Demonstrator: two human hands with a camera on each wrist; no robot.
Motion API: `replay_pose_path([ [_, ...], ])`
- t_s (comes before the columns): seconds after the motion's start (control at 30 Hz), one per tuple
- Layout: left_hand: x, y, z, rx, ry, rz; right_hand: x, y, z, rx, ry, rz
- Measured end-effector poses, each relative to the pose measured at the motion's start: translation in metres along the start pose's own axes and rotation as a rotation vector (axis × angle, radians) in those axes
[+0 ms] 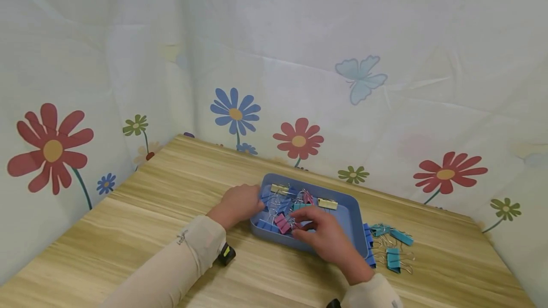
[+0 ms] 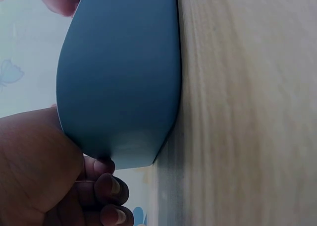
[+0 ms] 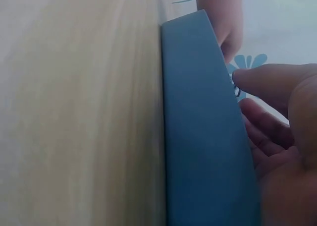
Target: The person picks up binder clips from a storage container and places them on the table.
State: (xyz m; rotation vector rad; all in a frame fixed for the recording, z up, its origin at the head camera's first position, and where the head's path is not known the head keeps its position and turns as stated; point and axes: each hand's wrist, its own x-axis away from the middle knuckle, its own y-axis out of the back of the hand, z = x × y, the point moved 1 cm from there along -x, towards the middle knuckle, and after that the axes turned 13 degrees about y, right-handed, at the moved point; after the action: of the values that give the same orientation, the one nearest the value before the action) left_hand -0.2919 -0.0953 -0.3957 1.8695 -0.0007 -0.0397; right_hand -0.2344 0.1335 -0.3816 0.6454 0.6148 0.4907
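One table [image 1: 171, 179], one tray [image 1: 353, 217], two hands [image 1: 239, 205] [image 1: 326, 235], over ten binder clips [image 1: 393, 260]

The tray [image 1: 347, 217] is blue, a clip [image 1: 282, 223] pink, the backdrop [image 1: 274, 23] flower-patterned.

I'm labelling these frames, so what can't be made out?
Head: whether the right hand pinches the pink clip; contact small and blurred.
Head: full outlines of the blue clips outside; the tray partly covers them.
Both wrist views: most clips inside, behind the tray's wall.
Head: right sleeve, cut by the bottom edge.
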Motion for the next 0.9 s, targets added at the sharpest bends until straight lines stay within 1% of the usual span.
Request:
replay_pose_path([
  [0.3,-0.003,-0.003,0.001,0.002,-0.007,-0.006,-0.003,-0.007,0.003,0.146,0.017,-0.002],
  [0.4,-0.002,-0.003,0.001,0.005,-0.003,-0.003,-0.004,-0.009,0.004,0.175,0.006,-0.008],
  [0.5,-0.002,-0.002,0.001,0.005,0.001,-0.001,-0.004,-0.010,0.006,0.205,-0.024,-0.020],
  [0.67,-0.002,-0.003,0.002,0.005,0.004,-0.004,-0.005,-0.012,0.006,0.257,-0.048,-0.063],
  [0.8,-0.003,-0.004,0.002,0.007,-0.004,-0.003,-0.004,-0.011,0.004,0.289,-0.052,-0.111],
  [0.9,-0.003,-0.003,0.002,0.007,-0.001,-0.002,-0.003,-0.009,0.003,0.317,-0.046,-0.130],
])
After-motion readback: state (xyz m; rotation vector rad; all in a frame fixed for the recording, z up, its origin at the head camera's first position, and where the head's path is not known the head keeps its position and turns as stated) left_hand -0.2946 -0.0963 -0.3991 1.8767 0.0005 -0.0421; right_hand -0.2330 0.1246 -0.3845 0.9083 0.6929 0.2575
